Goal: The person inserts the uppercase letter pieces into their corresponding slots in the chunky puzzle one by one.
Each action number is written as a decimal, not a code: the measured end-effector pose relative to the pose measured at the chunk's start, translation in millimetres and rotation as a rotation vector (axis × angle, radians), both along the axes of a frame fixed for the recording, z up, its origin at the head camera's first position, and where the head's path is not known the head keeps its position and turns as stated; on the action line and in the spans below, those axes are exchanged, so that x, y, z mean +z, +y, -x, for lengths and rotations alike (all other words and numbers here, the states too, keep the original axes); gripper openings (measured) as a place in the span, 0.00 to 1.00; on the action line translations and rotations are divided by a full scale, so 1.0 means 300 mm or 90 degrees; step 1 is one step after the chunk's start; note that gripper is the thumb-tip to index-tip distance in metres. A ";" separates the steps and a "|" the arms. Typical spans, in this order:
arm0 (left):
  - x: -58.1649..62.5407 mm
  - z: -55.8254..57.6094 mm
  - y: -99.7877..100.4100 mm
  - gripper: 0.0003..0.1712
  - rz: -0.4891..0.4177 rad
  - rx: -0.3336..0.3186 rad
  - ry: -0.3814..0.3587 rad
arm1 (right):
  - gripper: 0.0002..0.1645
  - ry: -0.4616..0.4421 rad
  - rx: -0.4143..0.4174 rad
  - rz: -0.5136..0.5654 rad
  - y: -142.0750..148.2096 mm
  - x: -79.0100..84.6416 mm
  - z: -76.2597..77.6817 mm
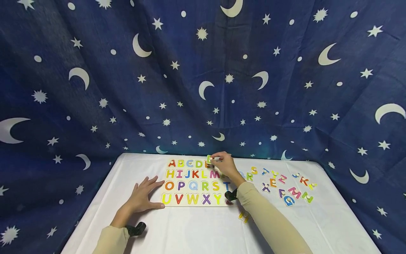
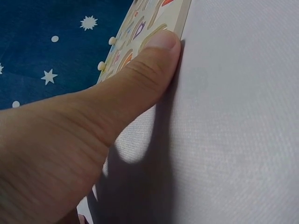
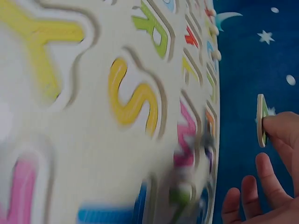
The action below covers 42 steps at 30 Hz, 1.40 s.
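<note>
A wooden alphabet puzzle board [image 1: 187, 204] lies on the table, with rows of coloured letter recesses. Knobbed pieces sit at A [image 1: 171, 163], B and C in its top row. My right hand [image 1: 224, 163] pinches a green letter piece [image 1: 209, 159] between thumb and fingers, raised above the board's far edge near D and E. In the right wrist view that piece [image 3: 261, 120] is seen edge-on, so its letter is hard to read. My left hand [image 1: 141, 195] has its fingers spread at the board's left side; its thumb [image 2: 149, 65] touches the near left corner.
Right of the board lie several loose knobbed letters, among them a red K [image 1: 303, 181], a pink M [image 1: 294, 192] and a blue G [image 1: 289, 201]. A yellow H [image 1: 244, 216] lies beside my right forearm. A dark starry cloth [image 1: 203, 88] hangs behind the white table [image 1: 190, 233].
</note>
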<state>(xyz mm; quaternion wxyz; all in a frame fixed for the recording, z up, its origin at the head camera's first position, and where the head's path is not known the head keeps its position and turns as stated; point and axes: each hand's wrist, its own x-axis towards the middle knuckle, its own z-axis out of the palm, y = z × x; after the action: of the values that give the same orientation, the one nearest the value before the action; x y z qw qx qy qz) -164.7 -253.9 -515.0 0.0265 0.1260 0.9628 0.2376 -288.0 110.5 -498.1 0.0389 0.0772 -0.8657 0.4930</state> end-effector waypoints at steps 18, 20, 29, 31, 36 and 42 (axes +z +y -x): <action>-0.004 -0.003 0.000 0.57 -0.007 0.008 0.000 | 0.04 0.059 0.054 -0.088 -0.176 -0.089 0.070; -0.006 -0.002 0.000 0.57 -0.005 0.008 0.002 | 0.04 0.056 0.048 -0.103 -0.180 -0.095 0.075; -0.010 -0.001 0.003 0.57 -0.002 0.009 0.000 | 0.03 0.037 0.026 -0.165 -0.185 -0.088 0.074; -0.008 -0.001 0.002 0.57 -0.001 0.010 0.003 | 0.04 0.033 0.022 -0.170 -0.186 -0.088 0.072; -0.008 -0.002 0.005 0.57 -0.005 0.012 0.001 | 0.04 0.028 0.015 -0.166 -0.188 -0.091 0.069; -0.012 0.000 0.006 0.57 -0.001 0.013 -0.005 | 0.04 0.023 0.009 -0.158 -0.188 -0.103 0.073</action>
<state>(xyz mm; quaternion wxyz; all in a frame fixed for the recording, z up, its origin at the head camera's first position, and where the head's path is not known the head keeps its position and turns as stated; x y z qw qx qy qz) -164.6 -252.2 -518.5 0.0275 0.1156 0.9636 0.2394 -309.9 54.1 -528.9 0.0410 0.0966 -0.9186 0.3811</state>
